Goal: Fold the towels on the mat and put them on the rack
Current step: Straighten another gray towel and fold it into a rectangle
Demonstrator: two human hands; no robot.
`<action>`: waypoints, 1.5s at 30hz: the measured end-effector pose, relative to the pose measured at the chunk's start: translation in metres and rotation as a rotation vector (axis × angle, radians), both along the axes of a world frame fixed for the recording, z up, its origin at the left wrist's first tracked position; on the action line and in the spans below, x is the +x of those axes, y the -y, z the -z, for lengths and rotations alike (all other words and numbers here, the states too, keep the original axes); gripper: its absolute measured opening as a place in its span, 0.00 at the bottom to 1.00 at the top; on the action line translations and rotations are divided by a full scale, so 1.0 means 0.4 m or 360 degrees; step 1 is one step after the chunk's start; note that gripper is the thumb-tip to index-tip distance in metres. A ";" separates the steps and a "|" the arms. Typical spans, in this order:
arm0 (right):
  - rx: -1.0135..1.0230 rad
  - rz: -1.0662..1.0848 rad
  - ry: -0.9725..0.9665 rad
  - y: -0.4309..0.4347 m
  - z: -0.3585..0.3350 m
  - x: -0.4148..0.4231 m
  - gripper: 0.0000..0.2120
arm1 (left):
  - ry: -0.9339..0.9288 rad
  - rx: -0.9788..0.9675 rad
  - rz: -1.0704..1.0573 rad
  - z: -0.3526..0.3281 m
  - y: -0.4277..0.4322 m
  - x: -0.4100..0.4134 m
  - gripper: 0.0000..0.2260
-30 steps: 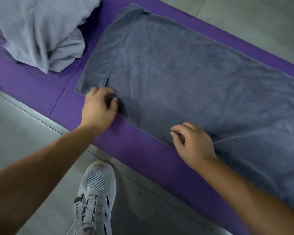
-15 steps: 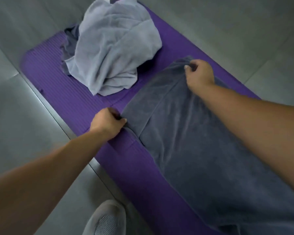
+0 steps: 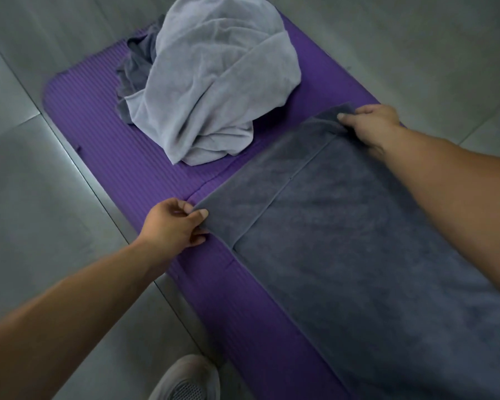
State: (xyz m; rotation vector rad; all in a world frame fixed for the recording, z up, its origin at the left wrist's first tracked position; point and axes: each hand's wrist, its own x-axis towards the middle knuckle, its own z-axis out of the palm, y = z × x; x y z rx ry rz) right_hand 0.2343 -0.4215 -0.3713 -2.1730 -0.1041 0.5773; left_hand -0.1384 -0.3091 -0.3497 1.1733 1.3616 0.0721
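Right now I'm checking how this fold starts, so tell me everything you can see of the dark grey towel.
The dark grey towel looks like soft terry cloth. It lies spread flat along the purple mat, its other end running out of frame. A straight line, seam or fold, crosses it near the short end. The left hand pinches that end's near corner; the right hand grips the far corner.

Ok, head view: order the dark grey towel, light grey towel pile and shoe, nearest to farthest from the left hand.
1. dark grey towel: corner pinched by the left hand.
2. light grey towel pile: beyond it, up the mat.
3. shoe: on the floor, bottom edge.
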 end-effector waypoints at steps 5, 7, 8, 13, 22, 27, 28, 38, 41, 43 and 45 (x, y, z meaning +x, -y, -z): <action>0.0386 -0.0015 -0.0139 -0.003 -0.074 0.017 0.14 | 0.0097 -0.0214 -0.0375 -0.017 -0.015 -0.022 0.04; 0.0363 -0.0134 -0.0154 0.007 -0.122 0.032 0.13 | 0.0172 -0.0285 -0.0433 -0.031 -0.030 -0.040 0.04; 0.0307 -0.0205 -0.0111 0.015 -0.145 0.042 0.12 | 0.0221 -0.0308 -0.0434 -0.039 -0.039 -0.051 0.06; 0.0037 -0.0451 0.0147 0.068 -0.247 0.070 0.09 | 0.0461 -0.0363 -0.0277 -0.107 -0.068 -0.084 0.08; 0.0584 -0.0036 -0.0084 0.147 -0.270 0.016 0.05 | 0.0547 -0.0503 -0.0478 -0.130 -0.029 -0.099 0.04; 0.0744 -0.0027 -0.0363 0.140 -0.283 -0.016 0.03 | 0.0638 -0.0475 -0.0531 -0.142 -0.023 -0.096 0.03; 0.0763 -0.0028 -0.0388 0.139 -0.293 -0.027 0.03 | 0.0669 -0.0426 -0.0523 -0.154 -0.022 -0.093 0.02; 0.0866 0.0198 -0.0290 0.217 -0.386 -0.040 0.13 | 0.0759 0.0906 0.0170 -0.411 0.023 -0.066 0.04; 0.0776 0.0192 -0.0268 0.294 -0.361 -0.047 0.16 | 0.0591 0.0832 0.0633 -0.412 0.162 -0.085 0.11; 0.0702 0.0238 -0.0217 0.368 -0.347 -0.045 0.17 | 0.0458 0.0766 0.1019 -0.401 0.267 -0.098 0.09; 0.0634 0.0279 -0.0140 0.453 -0.342 -0.044 0.18 | 0.0392 0.0645 0.1441 -0.388 0.368 -0.106 0.06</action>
